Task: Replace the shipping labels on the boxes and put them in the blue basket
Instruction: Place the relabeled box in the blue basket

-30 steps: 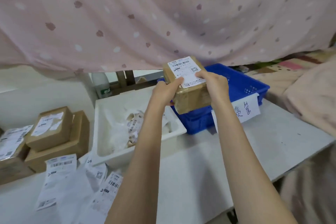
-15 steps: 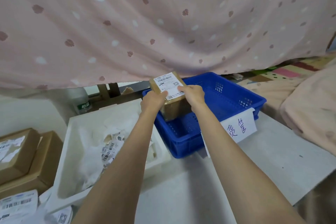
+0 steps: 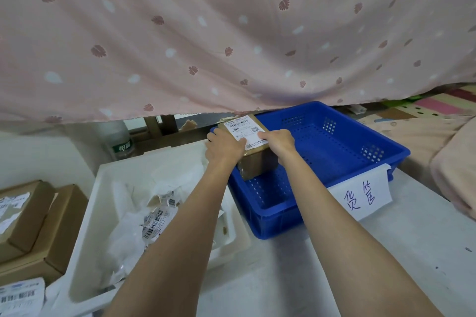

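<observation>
A pink curtain [image 3: 231, 33] filled the far half, patterned with dull-red leaf prints and pale white spots. Below it, the basket [image 3: 334, 152] was bright blue, its walls pierced with grids of small holes. A white paper sign [image 3: 360, 195] on its near rim bore blue handwritten characters. The box [image 3: 255, 162] held over the basket was brown cardboard; its label [image 3: 244, 131] was white with black barcodes and print. Left of the basket sat a white tub [image 3: 85, 239] holding white scraps [image 3: 154, 221] with black barcodes. At far left were brown boxes [image 3: 38, 226] with white labels. The worktop [image 3: 386, 265] was pale grey. At right lay peach-pink fabric [image 3: 450, 162].
</observation>
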Motion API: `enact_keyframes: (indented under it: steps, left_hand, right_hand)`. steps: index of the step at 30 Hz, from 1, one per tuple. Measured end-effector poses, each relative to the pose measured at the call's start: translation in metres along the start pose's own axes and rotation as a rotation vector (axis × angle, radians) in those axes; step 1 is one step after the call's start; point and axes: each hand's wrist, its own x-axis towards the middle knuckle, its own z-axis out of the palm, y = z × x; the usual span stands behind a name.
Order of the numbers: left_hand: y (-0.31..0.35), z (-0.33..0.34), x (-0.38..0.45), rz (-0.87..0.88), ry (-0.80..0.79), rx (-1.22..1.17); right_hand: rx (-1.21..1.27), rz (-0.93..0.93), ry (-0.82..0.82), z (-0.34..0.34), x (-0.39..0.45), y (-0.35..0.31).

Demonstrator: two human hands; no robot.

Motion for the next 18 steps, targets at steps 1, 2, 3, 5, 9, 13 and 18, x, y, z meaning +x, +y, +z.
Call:
enact_keyframes:
  steps: [1,2,3,5,9,13,18]
  left_hand:
    - [-0.002,0.001,0.000,0.005,0.013,0.007]
    - [-0.004,0.002,-0.002,0.009,0.024,0.019]
    - [-0.006,0.003,-0.003,0.014,0.033,0.030]
    - [-0.008,0.004,-0.003,0.022,0.042,0.049]
    - [-0.009,0.003,-0.007,0.029,0.046,0.054]
    - [-0.012,-0.005,-0.012,-0.002,-0.006,-0.022]
    - [-0.026,-0.039,-0.027,-0.002,-0.041,-0.135]
  right_hand:
    - [-0.011,0.007,-0.005,0.002,0.000,0.003]
    - [-0.017,0.012,-0.006,0.003,0.000,0.006]
    - [-0.026,0.012,-0.005,0.005,0.000,0.009]
    - [-0.052,-0.002,0.004,0.007,0.000,0.013]
    - [-0.143,-0.048,0.034,0.010,0.003,0.016]
    - [-0.304,-0.081,0.111,0.012,-0.002,0.014]
    - [-0.391,-0.309,0.278,0.026,-0.036,-0.010]
